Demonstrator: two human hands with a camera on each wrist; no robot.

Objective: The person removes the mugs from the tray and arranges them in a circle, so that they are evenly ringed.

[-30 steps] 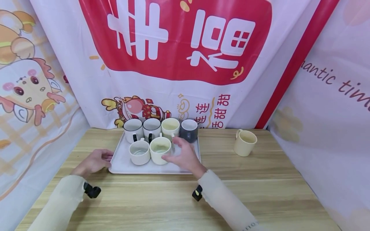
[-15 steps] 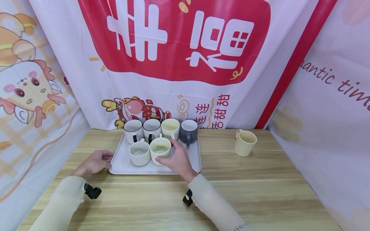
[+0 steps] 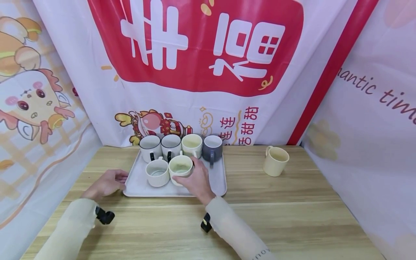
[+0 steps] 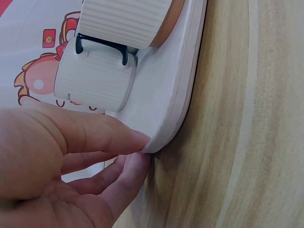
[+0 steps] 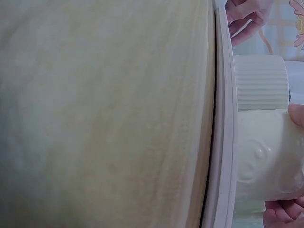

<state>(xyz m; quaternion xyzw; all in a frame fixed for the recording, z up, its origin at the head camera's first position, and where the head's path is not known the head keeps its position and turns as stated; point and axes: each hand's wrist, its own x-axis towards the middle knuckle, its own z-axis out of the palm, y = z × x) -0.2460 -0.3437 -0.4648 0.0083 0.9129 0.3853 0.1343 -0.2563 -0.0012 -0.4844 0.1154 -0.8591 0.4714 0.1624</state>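
Head view: right side of the embossed mug (image 3: 180, 167) partly covered by the right hand (image 3: 197, 180), gripped there between thumb and fingers; contact of the base with the white tray (image 3: 139, 186) hard to judge; rim round, outside pale cream, inside faintly greenish, handle toward the back; placed at the front middle of the tray, just right of the ribbed cup (image 3: 158, 178); behind, in a row, two white mugs (image 3: 150, 148) with dark rims, a yellowish mug (image 3: 191, 144) and a grey mug (image 3: 212, 150); well apart on the wooden table (image 3: 276, 216), a beige mug (image 3: 273, 166); left hand (image 3: 108, 182) at the tray's left side, fingertips hard to make out.

Left wrist view: ribbed cup cut off by the top edge, base brownish; near it, a white mug with black handle, small marking unreadable; tray corner pinched between thumb and fingers of the left hand, some fingers overlapped.

Right wrist view: embossed mug running out of frame on the right, lower edge behind the tray's rim; raised rounded pattern on a smooth cream wall; thumb and fingertips of the right hand on opposite sides, remainder outside the frame; left hand cropped at the top.
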